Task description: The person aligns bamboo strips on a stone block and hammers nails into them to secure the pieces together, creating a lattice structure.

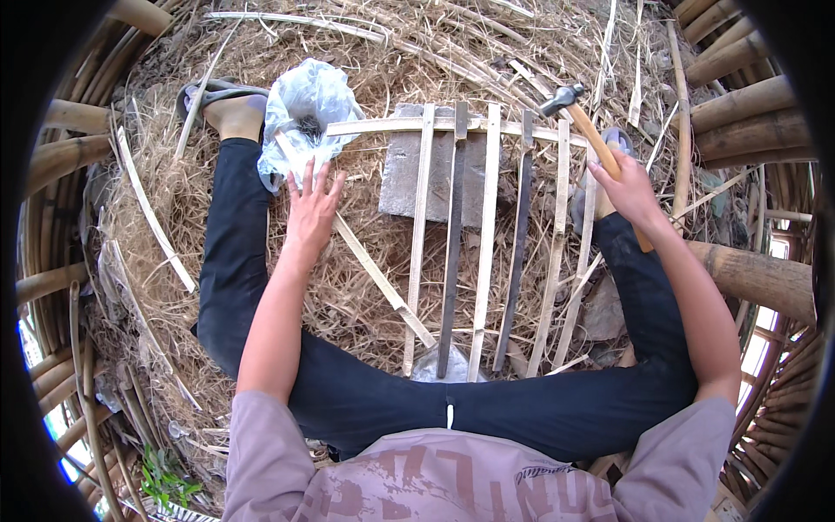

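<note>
Hammer (578, 113) gripped by its wooden handle in my right hand (628, 187), at 2 o'clock over the bamboo slat frame (474, 235). My left hand (311, 209) is open, fingers spread, touching the plastic bag (304, 109) at 11 o'clock.

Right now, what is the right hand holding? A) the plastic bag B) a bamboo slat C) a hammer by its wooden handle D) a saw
C: the right hand grips the wooden handle of a hammer, its metal head raised over the row of bamboo slats; the left hand is open beside the plastic bag.
</note>
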{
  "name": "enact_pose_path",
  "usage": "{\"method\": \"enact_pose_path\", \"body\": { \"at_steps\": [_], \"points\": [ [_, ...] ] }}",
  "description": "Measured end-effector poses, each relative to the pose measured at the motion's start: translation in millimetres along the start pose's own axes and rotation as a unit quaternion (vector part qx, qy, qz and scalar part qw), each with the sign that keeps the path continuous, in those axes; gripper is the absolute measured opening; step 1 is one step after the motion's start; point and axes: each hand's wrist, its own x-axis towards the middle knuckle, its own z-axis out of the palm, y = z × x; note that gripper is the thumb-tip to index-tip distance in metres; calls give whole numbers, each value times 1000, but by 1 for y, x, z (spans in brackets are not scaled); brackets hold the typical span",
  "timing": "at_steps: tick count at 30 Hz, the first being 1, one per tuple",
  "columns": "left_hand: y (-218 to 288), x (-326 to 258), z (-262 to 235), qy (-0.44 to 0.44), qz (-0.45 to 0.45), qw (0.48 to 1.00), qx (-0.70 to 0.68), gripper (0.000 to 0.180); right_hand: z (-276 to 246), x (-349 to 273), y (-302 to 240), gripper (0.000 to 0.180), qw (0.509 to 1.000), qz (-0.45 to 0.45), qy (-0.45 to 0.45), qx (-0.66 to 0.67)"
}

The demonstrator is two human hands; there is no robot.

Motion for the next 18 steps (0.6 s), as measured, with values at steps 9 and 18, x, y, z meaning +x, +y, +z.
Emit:
{"method": "enact_pose_path", "body": {
  "at_steps": [9, 18],
  "points": [
    [110, 30, -82, -47, -214, 806, -551, 49, 14, -4, -34, 36, 997, 13, -27, 65],
    [125, 10, -124, -9, -225, 372, -901, 45, 122, -46, -218, 22, 850, -60, -231, 470]
  ]
}}
